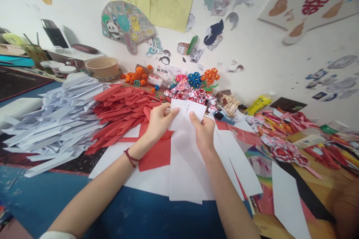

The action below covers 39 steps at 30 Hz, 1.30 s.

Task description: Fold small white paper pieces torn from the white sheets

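Note:
A white sheet of paper (182, 117) is raised between my two hands, with a short split at the middle of its top edge. My left hand (158, 121) pinches it left of the split, thumb in front. On the other side my right hand (204, 130) pinches it the same way. Beneath lie white sheets (238, 153), some overlapping, and a red sheet (157, 153). Whether the held paper runs down into the long white sheet below is hard to tell. To the left are a heap of folded red paper strips (126, 106) and a larger heap of folded white strips (61, 115).
Crafted flowers (195, 80) and a plastic bottle (155, 81) stand along the wall. A round tan container (102, 67) and a dark flask (54, 33) are at the back left. Right of the sheets lie coloured strips (291, 125), a yellow bottle (258, 104) and a blue watch (224, 118).

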Available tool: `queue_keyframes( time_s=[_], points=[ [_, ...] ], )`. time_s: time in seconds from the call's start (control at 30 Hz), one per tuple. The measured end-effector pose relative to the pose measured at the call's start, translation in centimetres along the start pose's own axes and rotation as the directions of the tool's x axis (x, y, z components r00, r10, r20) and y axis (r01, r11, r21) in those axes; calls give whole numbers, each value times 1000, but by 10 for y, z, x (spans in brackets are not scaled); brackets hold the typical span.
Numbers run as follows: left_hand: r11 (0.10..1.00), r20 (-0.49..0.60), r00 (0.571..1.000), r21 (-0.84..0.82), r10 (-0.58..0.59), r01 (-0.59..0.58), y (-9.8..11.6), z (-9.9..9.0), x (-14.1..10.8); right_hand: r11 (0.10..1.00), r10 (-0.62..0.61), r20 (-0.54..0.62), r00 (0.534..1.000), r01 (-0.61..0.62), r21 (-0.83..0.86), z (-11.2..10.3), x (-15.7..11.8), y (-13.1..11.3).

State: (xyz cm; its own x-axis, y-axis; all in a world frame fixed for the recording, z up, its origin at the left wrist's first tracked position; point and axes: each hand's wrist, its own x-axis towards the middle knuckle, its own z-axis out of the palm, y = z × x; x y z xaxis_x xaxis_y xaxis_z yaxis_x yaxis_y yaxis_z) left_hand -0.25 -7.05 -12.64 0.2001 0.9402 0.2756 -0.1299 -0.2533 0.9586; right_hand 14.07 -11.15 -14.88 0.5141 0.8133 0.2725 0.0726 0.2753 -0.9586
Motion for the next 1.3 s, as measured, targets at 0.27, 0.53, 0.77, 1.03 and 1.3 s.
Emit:
queue_keyframes(
  time_s=[0.27,0.53,0.77,1.03,1.3],
  points=[
    [998,-53,997,36,49,-47,1,0,0,978,75,21,997,-78,193,-2,6,-2],
    [999,-82,995,-7,49,-50,2,0,2,960,163,208,965,-203,192,-4,4,-9],
    [995,3,999,90,35,-35,-2,1,1,971,160,74,984,-170,166,-6,5,-6],
    [994,58,998,106,29,-35,-10,-1,3,926,247,82,966,-260,275,-4,6,-11],
    [998,93,995,49,31,-36,-7,1,2,933,239,60,969,-246,262,-7,8,-10]
  ],
)
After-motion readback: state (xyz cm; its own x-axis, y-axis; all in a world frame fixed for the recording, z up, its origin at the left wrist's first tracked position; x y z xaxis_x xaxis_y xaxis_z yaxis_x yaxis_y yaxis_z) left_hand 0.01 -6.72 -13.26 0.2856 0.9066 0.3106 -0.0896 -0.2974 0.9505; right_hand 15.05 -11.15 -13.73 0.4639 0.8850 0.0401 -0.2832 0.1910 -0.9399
